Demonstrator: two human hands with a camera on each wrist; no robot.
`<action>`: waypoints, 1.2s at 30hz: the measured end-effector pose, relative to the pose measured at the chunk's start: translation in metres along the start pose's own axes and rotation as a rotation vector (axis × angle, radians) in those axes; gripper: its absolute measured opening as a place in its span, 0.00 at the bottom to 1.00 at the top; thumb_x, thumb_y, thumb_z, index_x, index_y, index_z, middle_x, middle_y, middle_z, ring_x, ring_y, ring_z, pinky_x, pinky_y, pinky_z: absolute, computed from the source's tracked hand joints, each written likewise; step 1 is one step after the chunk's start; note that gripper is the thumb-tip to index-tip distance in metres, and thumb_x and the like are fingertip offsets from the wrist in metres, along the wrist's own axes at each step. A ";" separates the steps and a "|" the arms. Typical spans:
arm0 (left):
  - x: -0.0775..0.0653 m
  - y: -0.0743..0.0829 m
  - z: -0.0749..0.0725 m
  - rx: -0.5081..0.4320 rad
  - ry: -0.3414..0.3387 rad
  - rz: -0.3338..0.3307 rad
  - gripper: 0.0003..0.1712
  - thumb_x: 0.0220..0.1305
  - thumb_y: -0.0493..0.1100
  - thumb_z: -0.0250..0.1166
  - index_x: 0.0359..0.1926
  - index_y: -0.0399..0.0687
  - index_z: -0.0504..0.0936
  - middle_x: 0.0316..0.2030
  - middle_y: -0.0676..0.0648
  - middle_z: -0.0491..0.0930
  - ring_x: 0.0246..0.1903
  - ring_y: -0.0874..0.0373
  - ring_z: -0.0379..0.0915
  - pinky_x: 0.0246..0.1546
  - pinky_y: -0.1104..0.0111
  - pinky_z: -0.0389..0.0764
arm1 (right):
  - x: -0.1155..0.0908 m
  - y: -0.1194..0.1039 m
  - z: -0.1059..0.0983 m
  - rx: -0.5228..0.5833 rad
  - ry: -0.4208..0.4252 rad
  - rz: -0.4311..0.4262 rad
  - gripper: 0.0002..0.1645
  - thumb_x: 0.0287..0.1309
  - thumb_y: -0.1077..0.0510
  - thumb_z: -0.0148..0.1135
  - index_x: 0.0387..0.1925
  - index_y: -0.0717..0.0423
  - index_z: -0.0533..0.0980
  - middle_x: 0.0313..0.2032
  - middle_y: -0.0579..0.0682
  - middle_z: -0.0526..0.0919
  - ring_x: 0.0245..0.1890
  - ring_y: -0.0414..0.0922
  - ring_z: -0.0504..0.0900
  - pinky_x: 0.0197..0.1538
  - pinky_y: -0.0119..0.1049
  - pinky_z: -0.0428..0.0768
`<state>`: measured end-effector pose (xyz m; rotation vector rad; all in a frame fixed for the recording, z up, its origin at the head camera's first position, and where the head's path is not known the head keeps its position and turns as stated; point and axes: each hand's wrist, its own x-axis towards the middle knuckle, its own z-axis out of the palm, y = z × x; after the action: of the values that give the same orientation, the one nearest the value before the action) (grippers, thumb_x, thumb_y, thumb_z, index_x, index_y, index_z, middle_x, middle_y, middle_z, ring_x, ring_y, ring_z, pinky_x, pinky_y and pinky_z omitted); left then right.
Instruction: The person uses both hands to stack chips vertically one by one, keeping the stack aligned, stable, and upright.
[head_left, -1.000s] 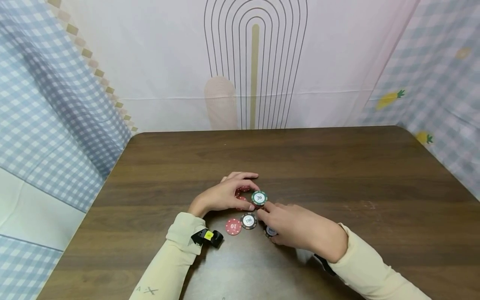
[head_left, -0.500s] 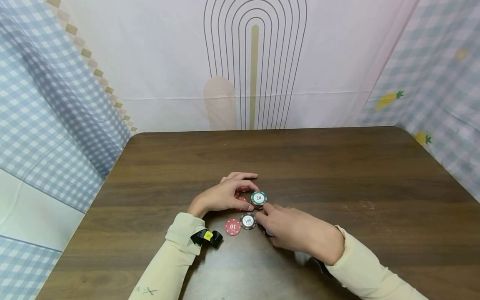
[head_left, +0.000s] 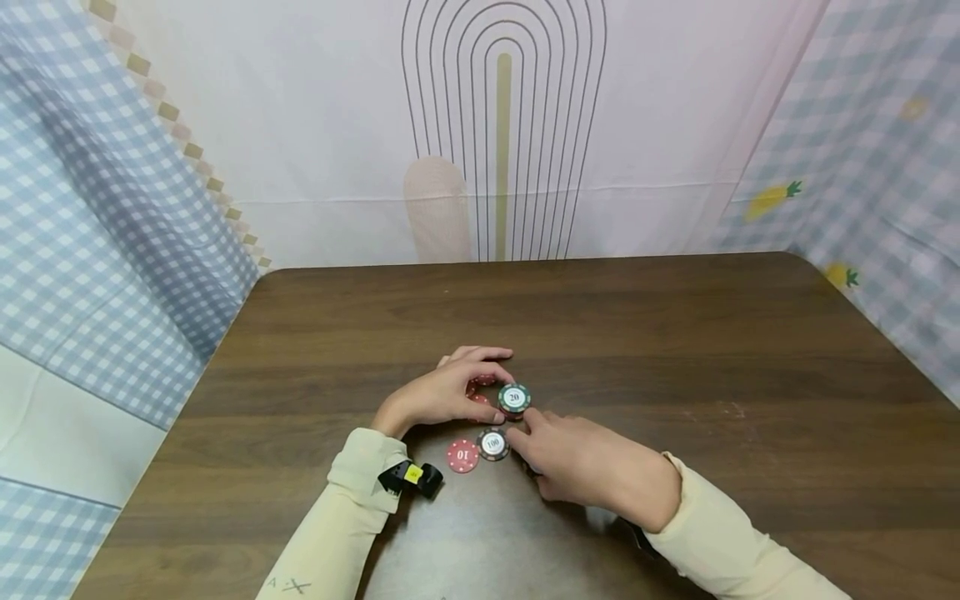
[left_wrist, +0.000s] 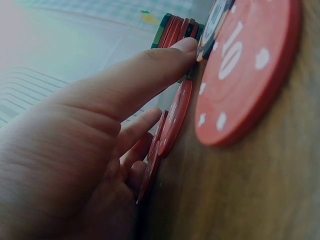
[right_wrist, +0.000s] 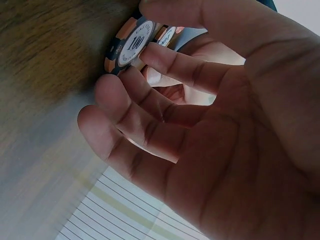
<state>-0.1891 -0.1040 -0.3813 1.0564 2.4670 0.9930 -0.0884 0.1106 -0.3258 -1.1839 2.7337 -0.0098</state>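
The left hand (head_left: 442, 396) pinches the stack (left_wrist: 174, 32) between thumb and index finger, the thumb on its near side and the index finger on its far side. Another finger reaches out past them, nearly straight, beyond the red chips (head_left: 478, 407). The stack stands upright on the table (head_left: 637, 333), just ahead of the right hand (head_left: 600, 462), with the 20 chip (head_left: 513, 397) on top, green-rimmed and face up. Seen from the left wrist, its edges show green, red and black layers

The right hand pinches a 100 chip (right_wrist: 134, 45) between thumb and fingers, its other fingers bent and a little apart. From the head the back of this hand hides most of that chip; whether it is off the table I cannot tell

The red chips lie under the arch of the left hand, beside the stack, some overlapping and partly hidden. Nearer the person, a second 100 chip (head_left: 492, 444) lies between the 10 chip (head_left: 462, 456) and the right fingertips. The 10 chip is red and flat, right beside it, its number upside down from the head

Both sleeves (head_left: 337, 517) are pale yellow, and a black device (head_left: 411, 477) sits at the left cuff. A white cloth (head_left: 330, 125) hangs behind the table, with a blue check cloth (head_left: 127, 183) on the left
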 end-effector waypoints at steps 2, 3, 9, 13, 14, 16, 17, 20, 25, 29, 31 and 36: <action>0.000 0.000 0.000 0.001 -0.001 -0.003 0.20 0.56 0.53 0.74 0.51 0.68 0.82 0.73 0.56 0.61 0.70 0.60 0.49 0.63 0.52 0.52 | 0.000 0.000 0.000 0.000 -0.002 0.001 0.20 0.51 0.59 0.72 0.45 0.55 0.73 0.39 0.54 0.77 0.33 0.47 0.79 0.31 0.41 0.79; 0.000 0.000 0.000 0.002 -0.002 -0.006 0.20 0.56 0.54 0.74 0.51 0.68 0.82 0.73 0.57 0.61 0.70 0.61 0.49 0.63 0.52 0.52 | 0.000 0.000 0.000 -0.004 0.004 -0.003 0.20 0.51 0.59 0.72 0.45 0.55 0.73 0.38 0.54 0.77 0.32 0.47 0.79 0.31 0.41 0.78; -0.002 0.001 -0.001 -0.001 0.002 -0.009 0.20 0.56 0.53 0.74 0.51 0.69 0.82 0.73 0.57 0.61 0.70 0.60 0.49 0.64 0.49 0.51 | 0.000 0.001 0.000 0.002 0.024 -0.006 0.23 0.43 0.59 0.72 0.43 0.55 0.74 0.36 0.52 0.77 0.30 0.45 0.77 0.31 0.40 0.78; -0.001 0.000 -0.001 0.003 0.003 -0.006 0.20 0.56 0.54 0.75 0.51 0.69 0.82 0.73 0.57 0.61 0.70 0.61 0.48 0.63 0.51 0.51 | 0.002 0.002 0.000 0.055 -0.002 0.036 0.27 0.41 0.59 0.72 0.46 0.54 0.74 0.40 0.53 0.77 0.31 0.44 0.77 0.32 0.41 0.78; 0.000 0.000 0.000 0.004 0.003 -0.004 0.20 0.56 0.54 0.75 0.51 0.69 0.82 0.73 0.57 0.61 0.70 0.61 0.48 0.63 0.51 0.51 | 0.002 0.002 0.000 0.064 -0.006 0.044 0.27 0.40 0.59 0.72 0.47 0.54 0.74 0.41 0.54 0.78 0.32 0.44 0.78 0.31 0.41 0.78; 0.001 -0.001 0.000 0.006 0.001 -0.005 0.20 0.56 0.54 0.75 0.51 0.70 0.82 0.73 0.58 0.61 0.70 0.61 0.48 0.64 0.50 0.51 | 0.002 0.002 0.000 0.078 -0.012 0.059 0.28 0.40 0.59 0.72 0.48 0.53 0.74 0.42 0.54 0.78 0.33 0.45 0.78 0.31 0.42 0.79; 0.001 -0.001 0.000 0.008 0.001 -0.007 0.20 0.56 0.54 0.74 0.51 0.70 0.82 0.73 0.58 0.61 0.70 0.61 0.48 0.64 0.50 0.50 | 0.002 0.003 0.000 0.078 -0.011 0.059 0.28 0.40 0.59 0.72 0.48 0.53 0.74 0.43 0.54 0.78 0.33 0.44 0.78 0.31 0.42 0.79; 0.001 -0.001 0.001 0.012 -0.001 -0.012 0.21 0.56 0.54 0.74 0.51 0.70 0.82 0.73 0.58 0.61 0.71 0.61 0.48 0.66 0.48 0.50 | 0.001 0.003 0.000 0.074 -0.001 0.050 0.28 0.40 0.59 0.72 0.47 0.53 0.74 0.42 0.54 0.78 0.32 0.45 0.79 0.30 0.42 0.79; 0.000 -0.001 0.000 0.011 -0.001 -0.003 0.21 0.55 0.53 0.75 0.51 0.70 0.82 0.73 0.58 0.61 0.70 0.61 0.48 0.64 0.50 0.51 | 0.000 0.003 0.000 0.064 0.033 0.023 0.26 0.39 0.60 0.71 0.45 0.53 0.73 0.40 0.53 0.77 0.30 0.45 0.78 0.27 0.41 0.77; 0.000 -0.002 0.000 0.000 0.000 0.005 0.21 0.55 0.53 0.75 0.51 0.69 0.82 0.73 0.57 0.61 0.70 0.60 0.48 0.63 0.51 0.51 | 0.000 0.004 -0.001 0.056 0.046 0.017 0.26 0.40 0.61 0.71 0.45 0.54 0.73 0.42 0.53 0.77 0.30 0.44 0.78 0.26 0.40 0.77; 0.000 -0.002 0.000 -0.002 -0.001 0.005 0.21 0.55 0.53 0.75 0.51 0.69 0.82 0.73 0.57 0.61 0.70 0.60 0.48 0.63 0.50 0.51 | 0.000 0.004 -0.001 0.049 0.054 0.014 0.26 0.40 0.61 0.71 0.45 0.54 0.73 0.42 0.53 0.77 0.30 0.45 0.79 0.25 0.40 0.77; 0.001 -0.002 0.000 0.011 0.000 0.007 0.21 0.55 0.53 0.75 0.51 0.69 0.82 0.73 0.57 0.61 0.70 0.60 0.48 0.63 0.51 0.52 | -0.001 0.003 -0.003 0.041 0.062 0.009 0.26 0.40 0.61 0.70 0.45 0.55 0.73 0.43 0.53 0.77 0.29 0.45 0.78 0.24 0.40 0.76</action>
<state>-0.1905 -0.1045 -0.3826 1.0696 2.4731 0.9828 -0.0904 0.1135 -0.3233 -1.1798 2.7781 -0.1028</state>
